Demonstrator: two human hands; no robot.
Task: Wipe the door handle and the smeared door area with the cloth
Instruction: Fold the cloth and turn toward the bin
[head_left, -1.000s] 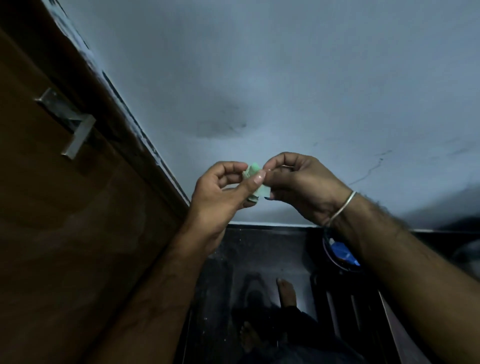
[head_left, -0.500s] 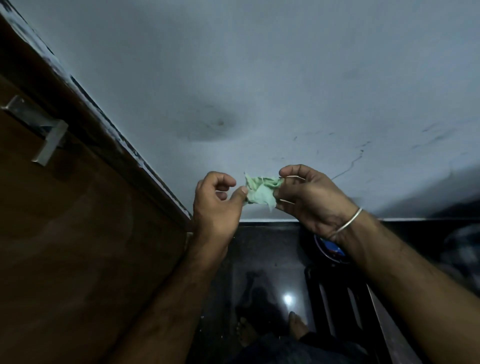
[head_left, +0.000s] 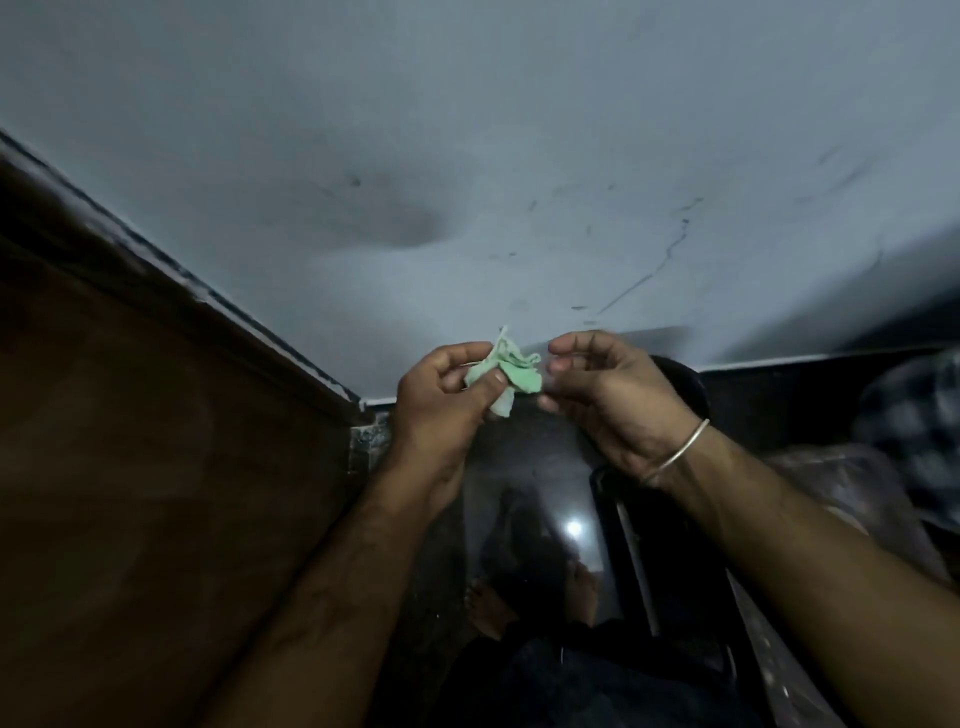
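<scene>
A small crumpled pale green cloth (head_left: 506, 371) sits between my two hands in front of the grey wall. My left hand (head_left: 441, 400) pinches it between thumb and fingers. Just right of the cloth is my right hand (head_left: 608, 395), with a metal bangle on its wrist and its fingers curled loosely and slightly apart; whether a fingertip still touches the cloth I cannot tell. The brown wooden door (head_left: 156, 467) fills the left side. Its handle is out of view.
A dark door frame (head_left: 171, 275) runs diagonally beside the grey wall (head_left: 519, 156). Below is a glossy dark floor (head_left: 545, 509) with my bare feet (head_left: 488, 608). A black chair-like object (head_left: 649, 545) and a checked fabric (head_left: 914, 431) stand at the right.
The view has swung right and down, so the door handle has left the frame. The cloth has been loosened from a tight wad, and my right hand has eased away from it.
</scene>
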